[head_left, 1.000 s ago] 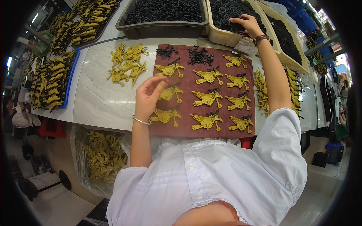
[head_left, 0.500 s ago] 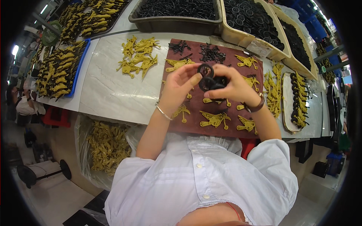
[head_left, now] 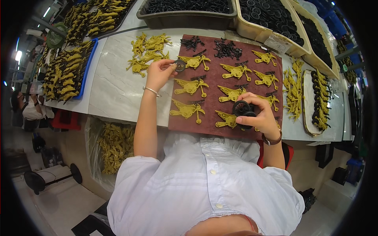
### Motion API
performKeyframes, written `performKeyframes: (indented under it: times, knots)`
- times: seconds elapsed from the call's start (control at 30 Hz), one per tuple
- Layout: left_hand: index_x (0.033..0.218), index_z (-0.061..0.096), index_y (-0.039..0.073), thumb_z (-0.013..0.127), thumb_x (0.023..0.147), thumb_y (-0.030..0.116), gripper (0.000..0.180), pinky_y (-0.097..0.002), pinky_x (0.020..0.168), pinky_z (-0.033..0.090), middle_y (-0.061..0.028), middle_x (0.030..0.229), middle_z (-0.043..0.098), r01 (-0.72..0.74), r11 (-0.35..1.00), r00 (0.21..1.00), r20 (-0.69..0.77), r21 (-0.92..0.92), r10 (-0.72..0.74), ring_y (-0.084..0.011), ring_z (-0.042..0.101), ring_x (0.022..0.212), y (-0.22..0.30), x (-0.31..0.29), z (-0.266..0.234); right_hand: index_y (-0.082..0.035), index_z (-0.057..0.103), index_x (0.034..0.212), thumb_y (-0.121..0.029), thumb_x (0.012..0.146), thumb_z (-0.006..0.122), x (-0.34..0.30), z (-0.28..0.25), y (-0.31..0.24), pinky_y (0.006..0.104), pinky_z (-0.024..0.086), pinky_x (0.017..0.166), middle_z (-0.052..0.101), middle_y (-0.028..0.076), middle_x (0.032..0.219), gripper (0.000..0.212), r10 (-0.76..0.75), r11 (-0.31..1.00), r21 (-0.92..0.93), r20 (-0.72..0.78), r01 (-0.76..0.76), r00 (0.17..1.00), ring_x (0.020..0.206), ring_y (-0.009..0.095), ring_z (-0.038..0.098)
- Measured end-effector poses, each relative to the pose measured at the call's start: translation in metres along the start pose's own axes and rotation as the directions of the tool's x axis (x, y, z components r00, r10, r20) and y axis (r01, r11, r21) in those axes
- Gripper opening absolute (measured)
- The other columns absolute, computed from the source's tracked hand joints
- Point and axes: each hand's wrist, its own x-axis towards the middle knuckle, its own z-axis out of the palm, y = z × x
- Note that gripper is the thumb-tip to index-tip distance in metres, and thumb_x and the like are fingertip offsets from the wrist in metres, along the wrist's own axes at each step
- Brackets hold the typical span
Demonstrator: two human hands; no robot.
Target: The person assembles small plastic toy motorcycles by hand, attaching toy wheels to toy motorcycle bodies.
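Note:
My left hand (head_left: 159, 74) pinches one small black spoked wheel (head_left: 180, 65) by its rim, at the mat's far left corner beside a yellow plastic frame piece (head_left: 194, 61). My right hand (head_left: 263, 116) is wrapped around a bunch of black wheels (head_left: 242, 109), just over the near part of the mat, partly covering a yellow piece (head_left: 225, 119). Yellow frame pieces lie in three columns on the dark red mat (head_left: 208, 108), most with a small black part (head_left: 197, 78) at the upper edge. Small black pieces (head_left: 227, 50) are heaped at the mat's far side.
Behind the mat stand a dark bin of black parts (head_left: 187, 15) and a cream bin of wheels (head_left: 264, 30). Loose yellow pieces (head_left: 149, 51) lie left of the mat. A blue-edged tray (head_left: 87, 74) and a white tray (head_left: 308, 114) hold yellow-and-black assemblies. A plastic bag (head_left: 94, 151) hangs below the table.
My hands have parted. The left has moved left with one wheel, while the right has come nearer and rightward with the other wheels. More yellow pieces on the mat are now uncovered.

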Motion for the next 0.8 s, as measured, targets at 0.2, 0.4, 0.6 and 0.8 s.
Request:
performKeyframes:
  times: [0.2,0.4,0.6,0.8]
  knots:
    - [0.105,0.065,-0.004,0.069,0.083,0.009,0.026,-0.0241,0.058,0.055,-0.0106,0.085,0.07,-0.007,0.989,1.0,-0.01,0.146,0.008,-0.0136,0.069,0.069,-0.011,0.01,0.006,0.0,0.066,0.087,-0.01,0.062,0.085,-0.009,0.006,0.012,0.0273,0.04,0.085,0.059,0.007,0.103,0.033,0.018,0.999,0.04,-0.038,-0.016,0.999,0.097,0.016,0.054]
    - [0.104,0.068,0.0,0.074,0.079,0.017,0.031,-0.0267,0.063,0.051,-0.0098,0.088,0.069,-0.296,0.723,0.864,-0.148,0.624,0.481,-0.0131,0.066,0.069,0.01,-0.016,0.025,-0.001,0.066,0.088,-0.01,0.062,0.085,-0.006,0.015,0.008,0.0272,0.042,0.084,0.059,0.006,0.102,0.034,-0.014,1.0,0.001,-0.043,0.014,0.999,0.096,0.016,0.055]
    - [0.104,0.067,0.0,0.072,0.081,0.011,0.025,-0.0259,0.069,0.052,-0.0082,0.099,0.066,-0.241,0.97,0.875,0.432,-0.005,0.22,-0.013,0.065,0.08,0.066,-0.105,0.062,-0.001,0.065,0.091,-0.014,0.062,0.086,0.009,0.038,0.011,0.027,0.045,0.08,0.059,0.004,0.098,0.038,-0.124,0.982,-0.145,0.011,0.124,0.992,0.092,0.014,0.056]
    - [0.105,0.067,-0.002,0.07,0.084,0.006,0.023,-0.0243,0.073,0.053,-0.0072,0.09,0.07,-0.156,0.979,0.908,0.371,-0.133,0.195,-0.0125,0.066,0.083,0.046,-0.113,0.05,-0.004,0.069,0.09,-0.013,0.063,0.085,0.017,0.045,0.014,0.0257,0.045,0.078,0.061,0.004,0.096,0.032,-0.095,0.982,-0.165,-0.03,0.088,0.995,0.088,0.015,0.058]
